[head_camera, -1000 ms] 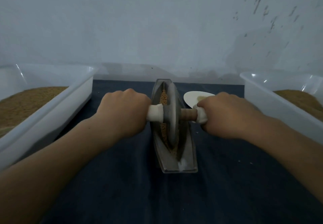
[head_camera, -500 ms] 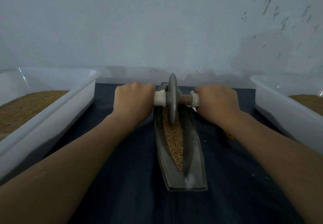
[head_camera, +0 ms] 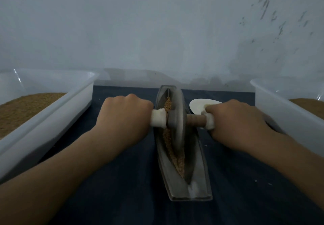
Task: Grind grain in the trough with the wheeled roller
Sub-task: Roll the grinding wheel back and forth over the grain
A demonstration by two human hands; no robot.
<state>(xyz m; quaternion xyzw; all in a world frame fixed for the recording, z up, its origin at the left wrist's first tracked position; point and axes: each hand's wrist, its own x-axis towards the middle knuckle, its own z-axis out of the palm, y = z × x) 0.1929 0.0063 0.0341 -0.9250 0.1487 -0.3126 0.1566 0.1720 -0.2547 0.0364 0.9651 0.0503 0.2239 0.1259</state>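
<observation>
Evidently mid-stroke, the roller (head_camera: 178,119) was gripped at both axle ends by the left hand (head_camera: 122,119) and right hand (head_camera: 236,121), its wheel between them in the trough (head_camera: 199,172), on grain (head_camera: 179,163); even downward pressure would be needed next.

You are working in dim, flat, bluish light with no clear source; nothing in view is bright. Small glints sit on the far rim of the left tub (head_camera: 57,117) at 9 o'clock and on the right tub (head_camera: 280,119) at 3 o'clock. A soft grey shadow lies on the wall (head_camera: 263,58) at 2 o'clock. The wheel of the roller (head_camera: 178,119) is smeared by motion blur, while your left hand (head_camera: 124,119) and right hand (head_camera: 236,121) look fairly sharp. The dark bench (head_camera: 122,198) loses detail towards 6 o'clock. The wide lens bows the tub edges outward.
</observation>
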